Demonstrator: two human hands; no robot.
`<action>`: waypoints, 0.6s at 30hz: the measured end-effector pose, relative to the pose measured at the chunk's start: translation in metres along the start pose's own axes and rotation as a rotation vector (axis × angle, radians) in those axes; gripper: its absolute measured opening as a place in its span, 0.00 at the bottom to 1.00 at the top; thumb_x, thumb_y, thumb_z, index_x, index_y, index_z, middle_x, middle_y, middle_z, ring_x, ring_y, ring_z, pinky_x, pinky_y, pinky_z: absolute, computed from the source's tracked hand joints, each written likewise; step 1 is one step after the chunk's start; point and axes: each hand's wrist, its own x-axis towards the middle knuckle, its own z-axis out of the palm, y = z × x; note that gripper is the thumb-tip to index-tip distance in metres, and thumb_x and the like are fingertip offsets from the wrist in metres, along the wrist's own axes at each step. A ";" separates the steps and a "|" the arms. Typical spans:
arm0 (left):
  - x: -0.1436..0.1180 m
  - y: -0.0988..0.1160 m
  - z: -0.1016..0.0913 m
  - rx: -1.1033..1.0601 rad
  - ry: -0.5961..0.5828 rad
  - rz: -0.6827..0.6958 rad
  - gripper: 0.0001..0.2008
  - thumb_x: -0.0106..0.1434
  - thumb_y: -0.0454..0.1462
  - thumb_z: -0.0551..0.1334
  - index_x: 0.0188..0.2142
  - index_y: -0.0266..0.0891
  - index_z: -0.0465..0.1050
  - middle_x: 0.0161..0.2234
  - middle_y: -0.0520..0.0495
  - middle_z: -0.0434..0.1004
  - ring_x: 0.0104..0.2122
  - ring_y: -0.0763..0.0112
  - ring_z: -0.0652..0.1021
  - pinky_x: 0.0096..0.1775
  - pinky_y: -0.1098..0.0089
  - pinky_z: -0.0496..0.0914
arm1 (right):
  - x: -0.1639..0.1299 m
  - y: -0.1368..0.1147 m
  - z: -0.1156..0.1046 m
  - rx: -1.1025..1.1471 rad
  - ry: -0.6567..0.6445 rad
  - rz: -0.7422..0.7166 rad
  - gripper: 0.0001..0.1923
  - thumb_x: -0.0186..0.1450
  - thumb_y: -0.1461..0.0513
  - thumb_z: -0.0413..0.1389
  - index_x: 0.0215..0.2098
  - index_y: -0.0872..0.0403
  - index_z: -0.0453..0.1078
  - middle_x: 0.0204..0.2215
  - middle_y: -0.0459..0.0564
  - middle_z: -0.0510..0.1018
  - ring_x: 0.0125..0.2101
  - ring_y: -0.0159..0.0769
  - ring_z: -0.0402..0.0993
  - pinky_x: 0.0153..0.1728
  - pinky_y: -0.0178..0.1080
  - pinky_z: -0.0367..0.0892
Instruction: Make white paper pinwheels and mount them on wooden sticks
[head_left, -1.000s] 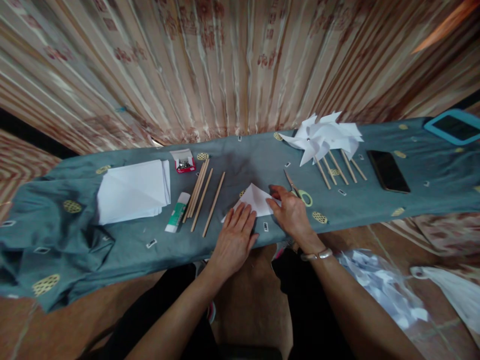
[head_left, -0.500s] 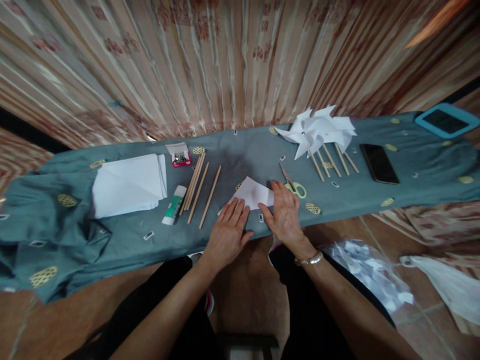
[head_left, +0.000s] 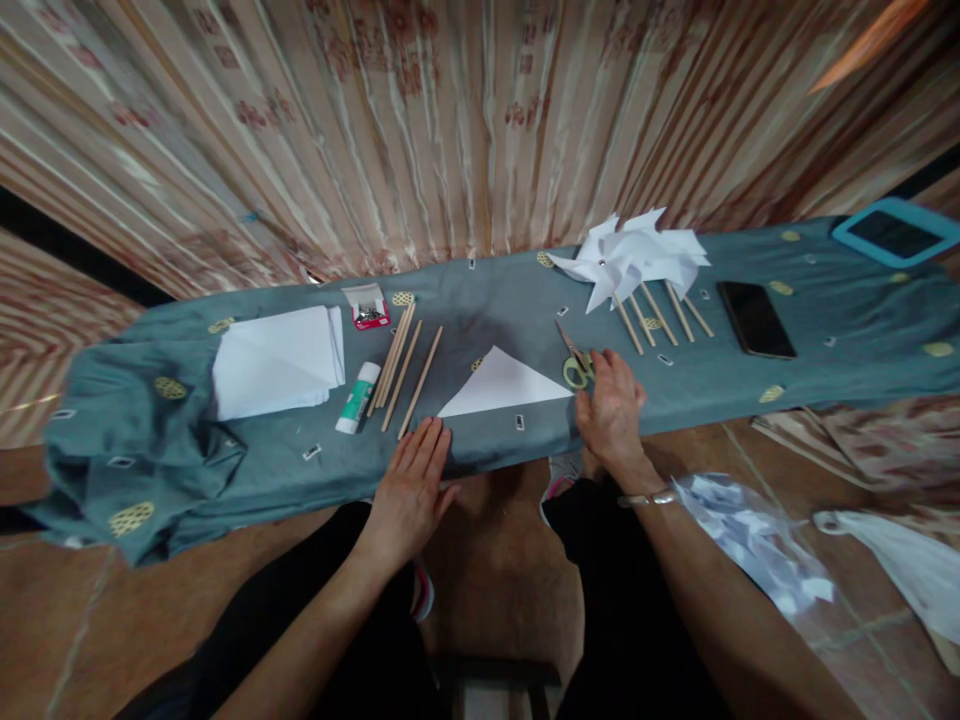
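Paper stack point(head_left: 274, 362): left, corners uneven. Glue stick point(head_left: 358, 398). Sticks point(head_left: 401, 370): partly bunched. Left hand point(head_left: 409, 488): fingers extended, across the cloth's point(head_left: 517, 295) front edge. Paper triangle point(head_left: 504, 385): mid-cloth, between the hands — open cloth behind. Scissors point(head_left: 574, 362): handles partly covered. Right hand point(head_left: 611, 410): fingers bent — grip cannot be told. Pinwheels point(head_left: 637, 255): overlapping, count unclear. Tablet point(head_left: 896, 232): at the view's right limit.

Dim light; soft detail; edges stretched
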 end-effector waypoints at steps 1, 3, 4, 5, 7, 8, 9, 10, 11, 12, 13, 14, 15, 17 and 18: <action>-0.001 0.001 0.000 -0.010 0.005 -0.011 0.31 0.64 0.38 0.60 0.63 0.30 0.54 0.63 0.29 0.60 0.64 0.49 0.61 0.61 0.48 0.61 | 0.001 0.001 -0.001 0.022 0.012 -0.011 0.27 0.64 0.66 0.45 0.62 0.60 0.57 0.61 0.67 0.63 0.62 0.53 0.57 0.57 0.59 0.56; -0.001 0.001 0.000 -0.044 0.024 -0.038 0.30 0.65 0.37 0.58 0.64 0.33 0.54 0.63 0.31 0.61 0.64 0.50 0.61 0.60 0.48 0.62 | 0.004 -0.001 -0.003 0.083 0.027 -0.051 0.27 0.65 0.67 0.44 0.62 0.60 0.57 0.60 0.66 0.64 0.62 0.51 0.58 0.57 0.57 0.58; -0.001 0.002 0.000 -0.065 0.038 -0.054 0.29 0.66 0.37 0.57 0.64 0.34 0.53 0.62 0.31 0.62 0.63 0.51 0.62 0.60 0.48 0.62 | 0.005 -0.003 -0.004 0.116 0.020 -0.080 0.26 0.66 0.66 0.43 0.62 0.60 0.57 0.60 0.66 0.66 0.61 0.50 0.60 0.57 0.56 0.59; 0.000 0.002 0.000 -0.087 0.052 -0.071 0.28 0.66 0.37 0.57 0.64 0.35 0.52 0.62 0.32 0.63 0.63 0.52 0.63 0.60 0.48 0.62 | 0.006 -0.006 -0.005 0.143 0.002 -0.112 0.25 0.67 0.65 0.42 0.63 0.60 0.57 0.58 0.66 0.68 0.60 0.49 0.62 0.57 0.55 0.60; 0.002 0.002 0.000 -0.120 0.081 -0.101 0.28 0.67 0.38 0.56 0.64 0.37 0.52 0.60 0.33 0.64 0.61 0.52 0.65 0.58 0.48 0.63 | 0.007 -0.014 -0.005 0.162 -0.054 -0.176 0.24 0.69 0.61 0.43 0.62 0.61 0.57 0.56 0.65 0.70 0.57 0.48 0.66 0.56 0.53 0.62; 0.003 0.003 0.000 -0.130 0.095 -0.113 0.27 0.67 0.38 0.56 0.64 0.37 0.52 0.60 0.33 0.65 0.60 0.52 0.66 0.58 0.49 0.64 | 0.007 -0.018 -0.004 0.154 -0.088 -0.206 0.24 0.70 0.59 0.44 0.62 0.61 0.58 0.56 0.65 0.71 0.56 0.49 0.67 0.55 0.53 0.62; 0.005 0.003 0.000 -0.138 0.108 -0.122 0.27 0.67 0.38 0.56 0.64 0.38 0.53 0.59 0.34 0.66 0.60 0.53 0.67 0.58 0.49 0.64 | 0.007 -0.022 -0.004 0.140 -0.121 -0.232 0.25 0.70 0.58 0.45 0.62 0.61 0.58 0.55 0.65 0.72 0.55 0.50 0.68 0.55 0.54 0.62; 0.006 0.004 0.000 -0.145 0.120 -0.125 0.27 0.67 0.38 0.56 0.64 0.38 0.53 0.59 0.34 0.66 0.59 0.53 0.67 0.57 0.50 0.65 | 0.007 -0.025 -0.003 0.126 -0.147 -0.249 0.26 0.70 0.56 0.46 0.61 0.62 0.58 0.55 0.66 0.72 0.55 0.51 0.68 0.54 0.54 0.63; 0.009 0.005 0.001 -0.152 0.129 -0.122 0.27 0.67 0.38 0.56 0.64 0.39 0.53 0.59 0.34 0.66 0.59 0.53 0.68 0.57 0.50 0.65 | 0.007 -0.028 -0.001 0.117 -0.166 -0.257 0.26 0.70 0.56 0.47 0.61 0.63 0.59 0.53 0.66 0.73 0.54 0.52 0.69 0.54 0.54 0.63; 0.011 0.005 0.001 -0.160 0.135 -0.113 0.27 0.67 0.38 0.56 0.64 0.39 0.53 0.59 0.35 0.66 0.59 0.53 0.68 0.57 0.51 0.65 | 0.007 -0.030 0.000 0.117 -0.178 -0.255 0.27 0.69 0.55 0.48 0.61 0.64 0.59 0.52 0.67 0.74 0.53 0.53 0.70 0.53 0.53 0.64; 0.013 0.006 0.002 -0.168 0.141 -0.103 0.27 0.67 0.38 0.56 0.64 0.39 0.52 0.59 0.35 0.66 0.59 0.53 0.68 0.57 0.51 0.65 | 0.007 -0.031 0.001 0.128 -0.182 -0.245 0.28 0.68 0.55 0.49 0.61 0.65 0.59 0.50 0.66 0.76 0.52 0.53 0.71 0.52 0.53 0.64; 0.016 0.007 0.002 -0.175 0.146 -0.093 0.28 0.67 0.38 0.56 0.64 0.39 0.51 0.59 0.34 0.65 0.59 0.54 0.68 0.57 0.52 0.65 | 0.007 -0.032 0.002 0.149 -0.178 -0.227 0.28 0.68 0.56 0.50 0.61 0.64 0.59 0.48 0.65 0.77 0.50 0.52 0.72 0.51 0.52 0.65; 0.019 0.008 0.003 -0.180 0.152 -0.087 0.28 0.67 0.38 0.56 0.64 0.39 0.51 0.59 0.34 0.65 0.58 0.54 0.68 0.56 0.52 0.65 | 0.007 -0.032 0.002 0.179 -0.171 -0.201 0.27 0.67 0.57 0.51 0.61 0.63 0.59 0.45 0.63 0.79 0.47 0.51 0.74 0.50 0.51 0.67; 0.025 0.008 0.003 -0.187 0.168 -0.089 0.30 0.67 0.38 0.56 0.65 0.39 0.48 0.59 0.33 0.64 0.59 0.53 0.67 0.57 0.52 0.65 | 0.009 -0.032 -0.001 0.255 -0.154 -0.141 0.25 0.66 0.59 0.51 0.59 0.59 0.61 0.41 0.58 0.81 0.41 0.47 0.76 0.46 0.48 0.69; 0.028 0.009 0.002 -0.187 0.179 -0.094 0.31 0.67 0.39 0.56 0.66 0.38 0.47 0.60 0.32 0.63 0.60 0.53 0.66 0.57 0.52 0.64 | 0.011 -0.031 -0.004 0.291 -0.138 -0.108 0.23 0.65 0.59 0.51 0.58 0.58 0.63 0.39 0.55 0.81 0.39 0.45 0.77 0.45 0.47 0.70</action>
